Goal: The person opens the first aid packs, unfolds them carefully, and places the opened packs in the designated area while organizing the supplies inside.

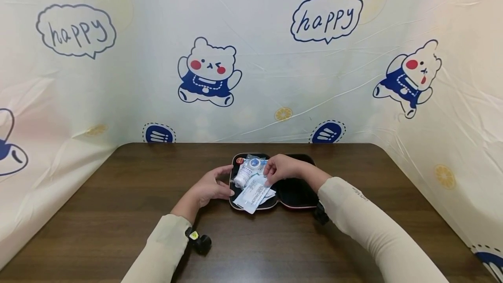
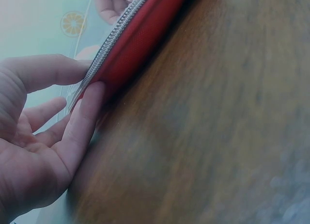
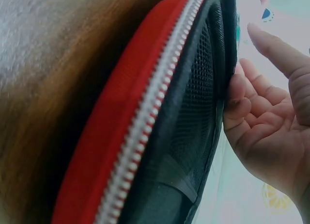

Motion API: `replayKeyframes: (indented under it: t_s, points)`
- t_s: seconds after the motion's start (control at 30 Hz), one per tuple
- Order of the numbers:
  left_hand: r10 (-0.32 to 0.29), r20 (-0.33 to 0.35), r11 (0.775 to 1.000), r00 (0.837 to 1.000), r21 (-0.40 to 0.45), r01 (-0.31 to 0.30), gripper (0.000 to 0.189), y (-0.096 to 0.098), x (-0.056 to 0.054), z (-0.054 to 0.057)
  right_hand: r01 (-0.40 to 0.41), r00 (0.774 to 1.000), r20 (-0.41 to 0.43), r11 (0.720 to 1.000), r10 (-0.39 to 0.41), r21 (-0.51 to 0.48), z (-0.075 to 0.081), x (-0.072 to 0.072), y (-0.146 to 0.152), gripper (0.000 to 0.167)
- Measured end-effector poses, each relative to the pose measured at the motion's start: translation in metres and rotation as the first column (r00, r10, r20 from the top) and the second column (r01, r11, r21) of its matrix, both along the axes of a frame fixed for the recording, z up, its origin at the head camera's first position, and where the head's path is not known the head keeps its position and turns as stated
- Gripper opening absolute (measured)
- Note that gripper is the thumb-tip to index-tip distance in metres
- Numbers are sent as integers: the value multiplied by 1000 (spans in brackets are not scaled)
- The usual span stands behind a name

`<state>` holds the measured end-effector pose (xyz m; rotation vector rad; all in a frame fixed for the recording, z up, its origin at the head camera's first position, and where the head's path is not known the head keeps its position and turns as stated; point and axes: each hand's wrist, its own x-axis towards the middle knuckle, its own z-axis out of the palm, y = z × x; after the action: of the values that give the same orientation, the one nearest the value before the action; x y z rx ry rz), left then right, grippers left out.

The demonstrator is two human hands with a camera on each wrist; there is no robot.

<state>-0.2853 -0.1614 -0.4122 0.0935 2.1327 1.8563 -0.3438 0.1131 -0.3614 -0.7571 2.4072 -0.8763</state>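
Observation:
A zippered case [image 1: 296,193] lies unfolded on the table, black inside with a red outside [image 2: 140,44]. Its left half holds clear-wrapped supplies: a white roll [image 1: 243,176], a round blue-and-white item [image 1: 255,163] and white printed packets. My left hand [image 1: 212,187] rests against the left rim, thumb and a finger apart on the zipper edge and red wall in the left wrist view. Over the left half, my right hand [image 1: 284,167] pinches the upper end of a white packet [image 1: 253,193]; its fingers hide the grip. Curled fingers [image 3: 237,107] show behind the rim in the right wrist view.
The brown wooden table [image 1: 98,222] spreads around the case. A printed curtain [image 1: 267,56] stands behind and at both sides. A small red round item [image 1: 239,160] sits at the case's upper left corner. Mesh [image 3: 196,88] lines the right half.

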Motion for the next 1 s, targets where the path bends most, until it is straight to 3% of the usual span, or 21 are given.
replayKeyframes:
  t_s: [0.13, 0.5, 0.77, 1.0]
  points:
    - [-19, -9, 1000, 1000, 15, 19, 86, 1, 1, 0, -29, 1000, 1, 999, 29, -19, -1, 1, 0, 21]
    - [-41, -26, 999, 999, 35, 42, 87, 0, 2, 0, 44, 995, 98, 990, -31, -131, 0, 1, 12, 18]
    - [-38, -11, 999, 999, 20, 38, 85, 0, 2, 0, 104, 985, 158, 966, -68, -235, 4, -2, 31, 14]
    - [-27, -6, 1000, 1000, 14, 27, 84, -1, 1, -1, 157, 984, 126, 936, -123, -314, 10, -2, 50, 16]
